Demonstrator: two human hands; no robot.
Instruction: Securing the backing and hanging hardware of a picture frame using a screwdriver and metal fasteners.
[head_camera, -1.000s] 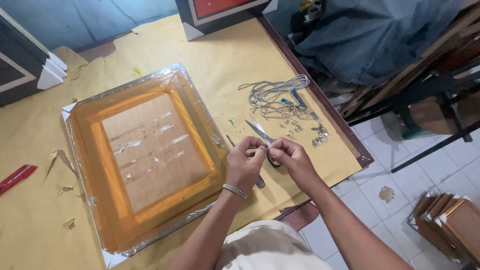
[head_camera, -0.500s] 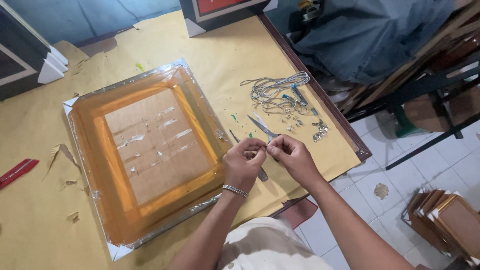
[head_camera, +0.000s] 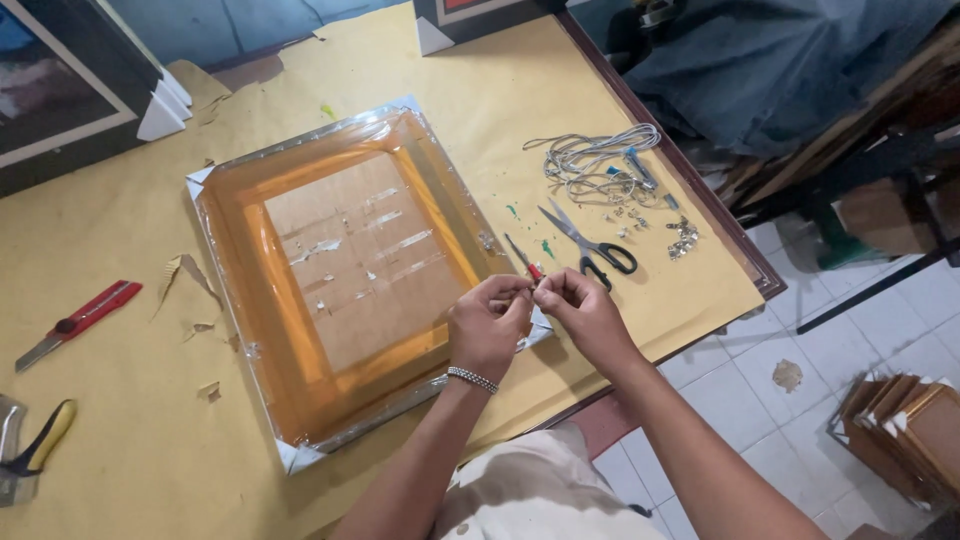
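Surface (head_camera: 620, 120): wide, covered in yellow-brown paper, edge running down the right side above a white tiled floor.

Wrapped frame (head_camera: 345, 265): large, square, lying flat with its cardboard back up, sealed in orange-tinted film. It lies as it did a second ago; only the camera has shifted, so that more of the surface's left end shows.

Left end, newly in view: red utility knife (head_camera: 78, 322) lying apart from the frame, and a yellow-handled tool (head_camera: 38, 445) at the very edge.

Right of the frame: scissors (head_camera: 588, 242) with black handles, lying closed. Beyond them a tangle of grey cord (head_camera: 590, 160), then a scatter of small metal fittings (head_camera: 683, 240).

Hands: both have risen a little off the surface and now meet just off the frame's near right corner. Left hand (head_camera: 488, 325), bracelet at the wrist, fingers pinched narrow. Right hand (head_camera: 585, 312) likewise pinched. Between them a small piece (head_camera: 533, 290), too small to identify. A slim red-handled tool (head_camera: 524, 260) lies on the surface just behind the fingertips, untouched.

Judgement: the work has stayed on the small piece; the frame itself is not being handled.
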